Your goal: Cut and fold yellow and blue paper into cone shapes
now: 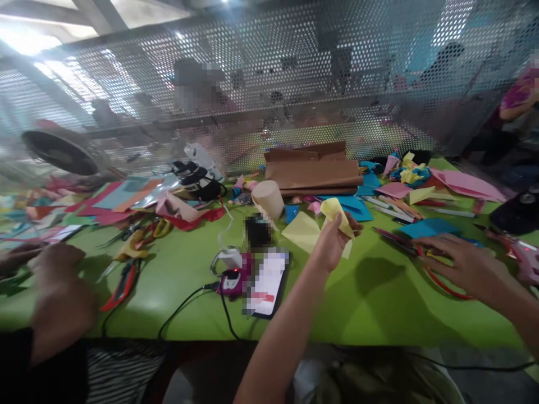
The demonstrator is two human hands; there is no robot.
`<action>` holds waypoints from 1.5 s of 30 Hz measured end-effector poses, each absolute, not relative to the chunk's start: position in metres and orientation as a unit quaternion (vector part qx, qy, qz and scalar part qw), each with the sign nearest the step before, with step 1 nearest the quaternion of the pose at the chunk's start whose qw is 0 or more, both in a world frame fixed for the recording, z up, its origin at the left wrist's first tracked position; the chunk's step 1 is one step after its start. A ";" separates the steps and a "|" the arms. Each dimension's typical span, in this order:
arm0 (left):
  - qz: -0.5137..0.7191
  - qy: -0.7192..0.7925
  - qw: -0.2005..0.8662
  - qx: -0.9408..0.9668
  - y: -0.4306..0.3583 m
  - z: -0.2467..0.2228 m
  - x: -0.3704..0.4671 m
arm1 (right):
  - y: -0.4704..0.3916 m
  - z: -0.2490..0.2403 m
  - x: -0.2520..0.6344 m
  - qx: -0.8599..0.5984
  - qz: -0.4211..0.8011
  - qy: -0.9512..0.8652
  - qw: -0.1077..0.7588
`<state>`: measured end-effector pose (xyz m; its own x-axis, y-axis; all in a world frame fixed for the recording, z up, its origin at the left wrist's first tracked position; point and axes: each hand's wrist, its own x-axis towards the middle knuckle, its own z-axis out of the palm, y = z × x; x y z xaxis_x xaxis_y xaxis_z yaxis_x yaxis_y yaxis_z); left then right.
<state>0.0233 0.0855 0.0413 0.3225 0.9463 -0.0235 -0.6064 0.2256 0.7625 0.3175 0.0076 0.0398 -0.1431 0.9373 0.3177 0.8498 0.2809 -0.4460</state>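
Near the middle of the green table (168,280), my left hand (332,238) is closed on a folded piece of yellow paper (332,209), held up above the surface. Under and left of it lies a flat pale yellow sheet (302,231). To the right, my right hand (467,261) is over a pair of scissors with red-orange handles (448,285); its fingers are at the handles, and whether they grip them is unclear. The scissor blades point up and left. Blue paper (429,227) lies just beyond this hand.
A phone (269,283), a purple power strip (236,280) with cables and a tape roll (268,199) are left of my left arm. Brown paper (311,174) lies behind. Another person's hands (61,269) are at the far left, near scissors (124,280). A glue gun (524,255) lies far right.
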 end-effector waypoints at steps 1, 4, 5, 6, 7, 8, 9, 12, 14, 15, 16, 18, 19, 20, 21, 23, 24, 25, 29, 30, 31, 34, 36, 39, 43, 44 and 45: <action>0.527 0.256 0.737 0.337 0.085 0.041 0.026 | 0.012 0.045 0.300 -0.571 0.099 -0.770 0.266; 0.537 0.273 0.719 0.345 0.083 0.038 0.034 | 0.028 0.052 0.245 -0.533 0.127 -0.780 0.301; 0.536 0.277 0.715 0.353 0.083 0.037 0.036 | 0.034 0.051 0.230 -0.534 0.115 -0.776 0.315; 0.533 0.277 0.712 0.363 0.082 0.036 0.037 | 0.040 0.049 0.216 -0.538 0.097 -0.775 0.317; 0.528 0.275 0.712 0.373 0.082 0.035 0.038 | 0.045 0.046 0.206 -0.545 0.070 -0.774 0.314; 0.523 0.271 0.712 0.382 0.081 0.034 0.039 | 0.049 0.042 0.198 -0.552 0.040 -0.772 0.313; 0.518 0.266 0.714 0.388 0.081 0.033 0.040 | 0.053 0.038 0.192 -0.554 0.011 -0.771 0.313; 0.510 0.253 0.723 0.390 0.080 0.032 0.040 | 0.058 0.026 0.185 -0.546 -0.048 -0.768 0.331; 0.508 0.246 0.730 0.386 0.079 0.030 0.041 | 0.058 0.020 0.186 -0.534 -0.066 -0.769 0.345; 0.506 0.245 0.732 0.385 0.078 0.029 0.042 | 0.057 0.019 0.187 -0.528 -0.071 -0.771 0.349; 0.506 0.246 0.731 0.385 0.078 0.028 0.042 | 0.056 0.018 0.187 -0.523 -0.076 -0.773 0.351; 0.508 0.251 0.728 0.387 0.077 0.026 0.044 | 0.055 0.018 0.189 -0.519 -0.083 -0.776 0.349; 0.510 0.253 0.726 0.386 0.077 0.025 0.044 | 0.054 0.018 0.189 -0.520 -0.088 -0.776 0.347; 0.512 0.255 0.724 0.385 0.077 0.024 0.045 | 0.053 0.019 0.189 -0.520 -0.094 -0.776 0.346; 0.514 0.256 0.724 0.383 0.076 0.023 0.045 | 0.053 0.020 0.190 -0.519 -0.099 -0.776 0.345; 0.517 0.256 0.721 0.382 0.076 0.023 0.046 | 0.052 0.021 0.190 -0.517 -0.106 -0.776 0.345; 0.519 0.256 0.719 0.384 0.075 0.023 0.046 | 0.052 0.021 0.190 -0.516 -0.110 -0.776 0.346; 0.521 0.255 0.718 0.386 0.074 0.024 0.046 | 0.052 0.021 0.191 -0.514 -0.114 -0.776 0.347; 0.529 0.252 0.708 0.394 0.071 0.029 0.045 | 0.053 0.021 0.193 -0.500 -0.139 -0.773 0.365; 0.530 0.252 0.705 0.398 0.070 0.029 0.045 | 0.053 0.020 0.194 -0.497 -0.141 -0.773 0.369; 0.530 0.253 0.702 0.401 0.069 0.030 0.045 | 0.053 0.020 0.194 -0.495 -0.139 -0.774 0.369; 0.529 0.255 0.697 0.411 0.070 0.028 0.045 | 0.053 0.020 0.195 -0.495 -0.137 -0.776 0.366; 0.529 0.254 0.697 0.413 0.071 0.026 0.045 | 0.052 0.021 0.195 -0.494 -0.141 -0.777 0.364; 0.529 0.249 0.697 0.415 0.071 0.024 0.045 | 0.052 0.020 0.195 -0.493 -0.142 -0.778 0.363; 0.530 0.242 0.692 0.426 0.072 0.022 0.045 | 0.052 0.019 0.196 -0.490 -0.140 -0.778 0.367; 0.530 0.242 0.690 0.429 0.072 0.021 0.045 | 0.052 0.019 0.196 -0.489 -0.140 -0.779 0.367; 0.530 0.242 0.689 0.432 0.072 0.021 0.045 | 0.052 0.019 0.196 -0.489 -0.139 -0.779 0.367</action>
